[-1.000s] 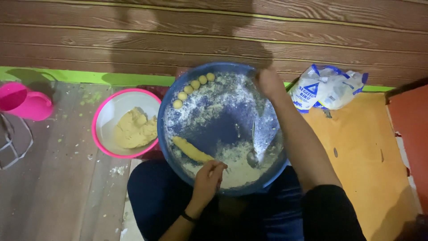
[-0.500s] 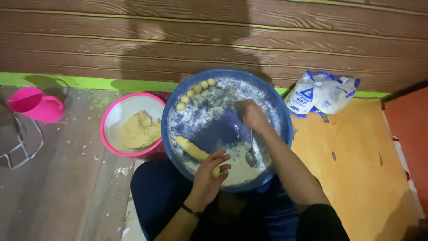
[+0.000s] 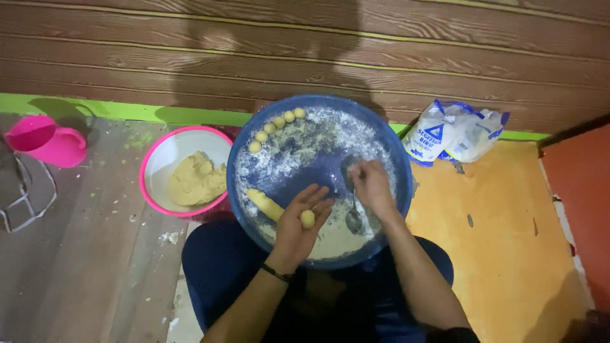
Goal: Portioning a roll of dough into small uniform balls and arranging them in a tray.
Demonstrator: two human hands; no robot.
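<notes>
A large blue tray (image 3: 387, 159) dusted with white flour rests on my lap. My left hand (image 3: 297, 223) lies palm up over its near part, fingers apart, with a small yellow dough ball (image 3: 307, 218) resting on the palm. My right hand (image 3: 372, 186) hovers over the tray's right side, fingers curled, close to a metal spoon (image 3: 352, 219) lying in the flour; whether it pinches anything I cannot tell. A yellow dough log (image 3: 265, 204) lies in the tray beside my left hand. Several dough balls (image 3: 277, 123) line the tray's far left rim.
A pink-rimmed white bowl (image 3: 160, 160) with a lump of yellow dough (image 3: 196, 180) stands left of the tray. A pink jug (image 3: 47, 141) sits at far left. A white and blue flour bag (image 3: 454, 133) lies at right on the yellow floor. Wooden wall behind.
My right hand has come back from the tray's far rim toward the middle. My left hand has turned palm up, and a dough ball now shows on it.
</notes>
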